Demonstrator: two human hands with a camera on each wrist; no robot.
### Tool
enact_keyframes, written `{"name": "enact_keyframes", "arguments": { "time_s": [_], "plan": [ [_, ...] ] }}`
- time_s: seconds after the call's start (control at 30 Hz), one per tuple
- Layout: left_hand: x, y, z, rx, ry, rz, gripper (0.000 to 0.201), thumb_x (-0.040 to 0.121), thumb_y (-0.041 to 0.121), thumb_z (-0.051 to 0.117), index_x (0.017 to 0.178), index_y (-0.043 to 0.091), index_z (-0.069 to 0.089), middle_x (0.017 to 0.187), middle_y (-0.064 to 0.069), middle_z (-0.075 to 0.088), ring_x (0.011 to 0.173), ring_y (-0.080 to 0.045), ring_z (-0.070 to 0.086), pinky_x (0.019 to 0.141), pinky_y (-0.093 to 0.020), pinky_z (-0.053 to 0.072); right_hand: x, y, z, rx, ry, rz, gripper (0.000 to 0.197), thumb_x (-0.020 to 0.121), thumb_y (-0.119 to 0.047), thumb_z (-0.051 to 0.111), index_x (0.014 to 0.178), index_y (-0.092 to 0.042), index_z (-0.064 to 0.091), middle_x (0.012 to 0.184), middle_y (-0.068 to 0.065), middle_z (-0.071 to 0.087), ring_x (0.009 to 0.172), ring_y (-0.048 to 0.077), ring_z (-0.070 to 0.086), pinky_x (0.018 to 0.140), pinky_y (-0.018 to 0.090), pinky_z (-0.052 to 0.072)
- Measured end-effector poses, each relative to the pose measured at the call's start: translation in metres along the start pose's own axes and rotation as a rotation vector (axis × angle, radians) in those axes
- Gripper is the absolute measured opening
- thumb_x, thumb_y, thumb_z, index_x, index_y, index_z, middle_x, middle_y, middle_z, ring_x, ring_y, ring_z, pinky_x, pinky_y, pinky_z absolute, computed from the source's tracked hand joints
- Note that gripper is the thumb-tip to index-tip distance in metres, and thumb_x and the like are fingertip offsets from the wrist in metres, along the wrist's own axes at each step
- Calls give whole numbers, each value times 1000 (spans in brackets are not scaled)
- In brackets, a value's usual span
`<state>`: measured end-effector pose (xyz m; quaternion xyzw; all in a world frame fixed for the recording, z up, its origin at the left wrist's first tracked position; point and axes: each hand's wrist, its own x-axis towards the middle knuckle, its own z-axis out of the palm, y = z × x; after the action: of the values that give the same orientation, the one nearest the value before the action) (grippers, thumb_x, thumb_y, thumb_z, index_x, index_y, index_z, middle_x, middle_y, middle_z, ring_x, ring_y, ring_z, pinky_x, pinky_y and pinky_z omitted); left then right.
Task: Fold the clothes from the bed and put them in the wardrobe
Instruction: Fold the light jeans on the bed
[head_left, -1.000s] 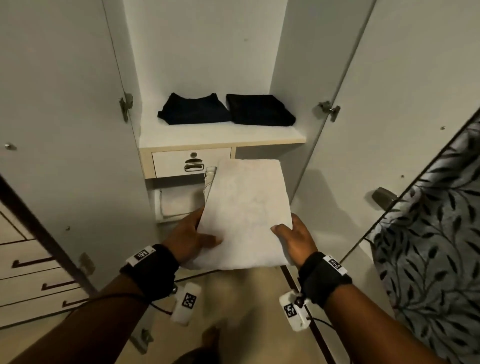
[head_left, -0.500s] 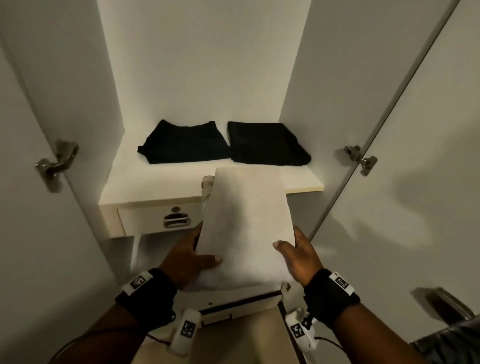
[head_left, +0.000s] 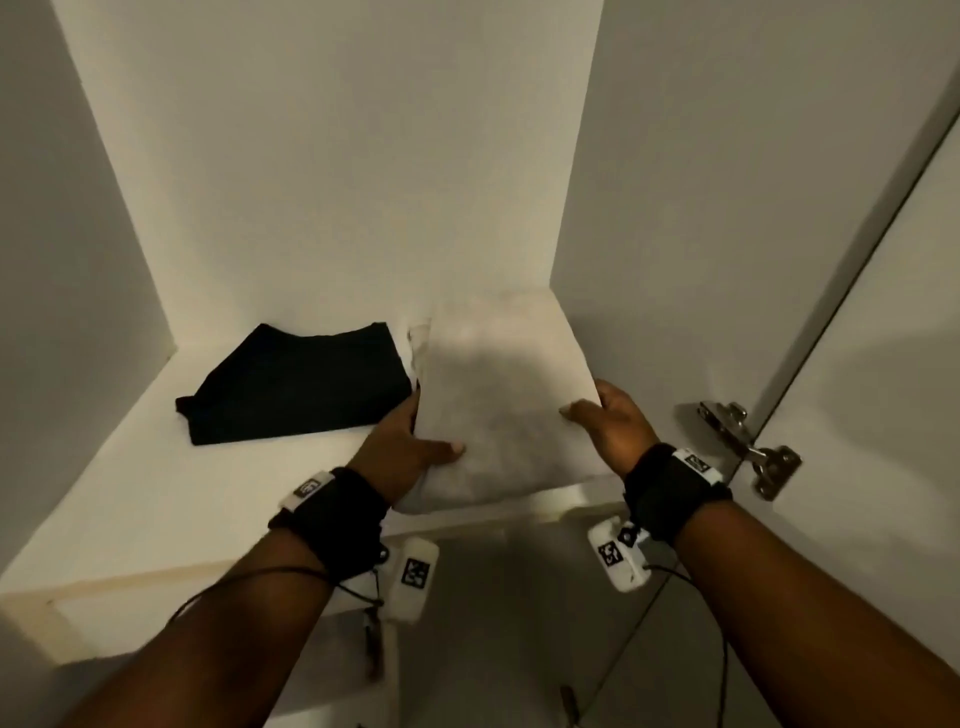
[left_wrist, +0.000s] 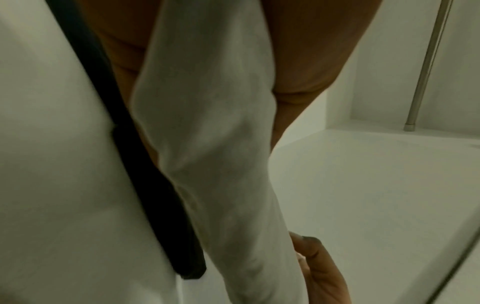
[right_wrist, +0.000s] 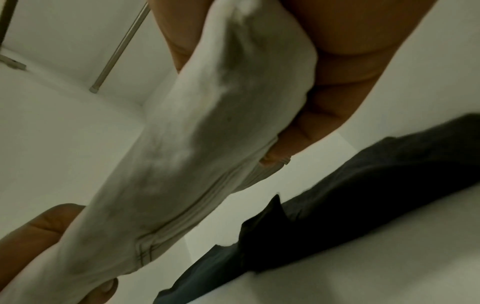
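Wardrobe shelf (head_left: 156, 467) already had a black folded garment (head_left: 296, 382) at 10 o'clock. Left hand (head_left: 402, 441) and right hand (head_left: 610, 423) each gripped a side of the white folded garment (head_left: 509, 395); placing step, so next I'd guess lower and release.

Left of shelf (head_left: 130, 493): bare board in front of and beside the black folded garment (head_left: 296, 384)
Right: wardrobe side wall (head_left: 675, 208) just beside the white folded garment (head_left: 509, 405)
Overhead: hanging rail (left_wrist: 428, 65)
Door edge: hinge (head_left: 748, 447) juts inward

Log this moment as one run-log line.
left hand: grips folded white cloth garment | right hand: grips same garment | garment: over white wardrobe shelf | folded black garment: on shelf, left
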<state>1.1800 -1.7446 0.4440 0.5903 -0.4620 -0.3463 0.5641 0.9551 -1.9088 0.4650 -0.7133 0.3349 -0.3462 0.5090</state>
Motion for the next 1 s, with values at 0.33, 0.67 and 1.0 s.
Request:
{"name": "enact_keyframes", "arguments": {
  "time_s": [0.33, 0.67, 1.0],
  "plan": [
    [192, -5, 21, 110, 81, -6, 77, 88, 19, 78, 153, 14, 37, 132, -4, 61, 117, -24, 61, 95, -26, 50, 144, -14, -32, -409, 505, -17, 60, 87, -35, 73, 139, -14, 52, 126, 7, 64, 116, 26, 61, 98, 25, 42],
    [223, -46, 31, 743, -239, 17, 143, 77, 28, 88, 151, 31, -34, 165, -18, 18, 141, -34, 41, 116, -42, 37, 142, 72, -1, -1024, 46, 137, 102, 68, -57, 80, 153, -29, 29, 152, 13, 32, 140, 41, 33, 112, 44, 37],
    [204, -51, 44, 939, -97, 47, 100, 79, 48, 80, 158, 34, 20, 166, -13, 2, 150, -42, 18, 119, -47, 30, 146, 57, 21, -1237, -225, 165, 114, 73, -59, 80, 161, -32, 12, 168, 11, 10, 152, 43, 10, 122, 54, 23]
  ]
}}
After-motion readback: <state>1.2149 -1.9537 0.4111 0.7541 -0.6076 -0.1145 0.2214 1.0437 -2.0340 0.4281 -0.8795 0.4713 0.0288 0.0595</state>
